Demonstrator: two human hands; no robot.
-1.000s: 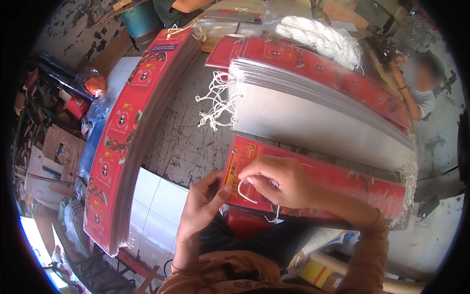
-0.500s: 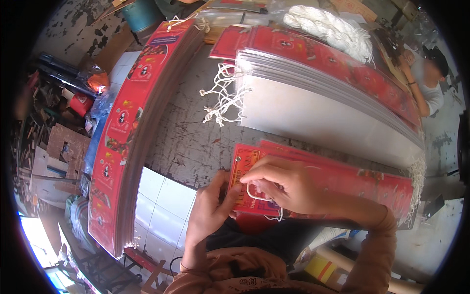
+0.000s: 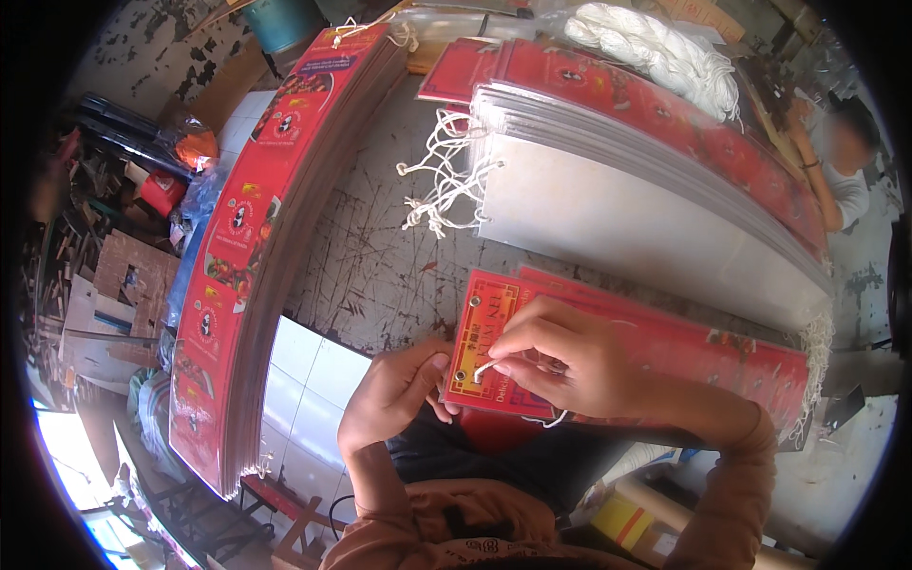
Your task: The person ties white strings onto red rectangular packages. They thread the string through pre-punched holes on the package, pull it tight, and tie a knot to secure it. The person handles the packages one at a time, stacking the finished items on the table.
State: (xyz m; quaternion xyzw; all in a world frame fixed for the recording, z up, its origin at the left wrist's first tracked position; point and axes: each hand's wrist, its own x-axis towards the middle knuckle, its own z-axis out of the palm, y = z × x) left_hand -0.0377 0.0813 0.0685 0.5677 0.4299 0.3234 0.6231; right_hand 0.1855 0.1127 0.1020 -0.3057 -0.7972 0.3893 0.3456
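Head view: at 4 o'clock from the middle lies a long red sign (image 3: 499,313), the top one showing in a low pile of similar signs, with its near-left corner jutting toward 6 o'clock. The right hand (image 3: 575,361), at 4 o'clock, is closed in a pinch on a white string (image 3: 485,368), thumb against fingertips, with the short free end pointing down over the sign's corner. That end sits just beside a metal eyelet (image 3: 460,376); whether it enters the hole cannot be told. A second eyelet (image 3: 475,301) is set at the sign's far-left corner. The left hand (image 3: 394,389), at 7 o'clock, is half curled at the sign's left edge, thumb alongside and fingers lower down, partly hidden; whether it grips the edge cannot be told. Toward 2 o'clock stands a thick stack of boards (image 3: 627,214), pale face up, with knotted cords (image 3: 446,180) hanging off its left end at 12 o'clock. Beyond it, between 1 and 2 o'clock, rests a hank of white cord (image 3: 655,57). A tall stack of red signs (image 3: 242,228) runs along 9 to 10 o'clock, beside the scratched grey tabletop (image 3: 366,228). Another person (image 3: 841,185) is near 2 to 3 o'clock.
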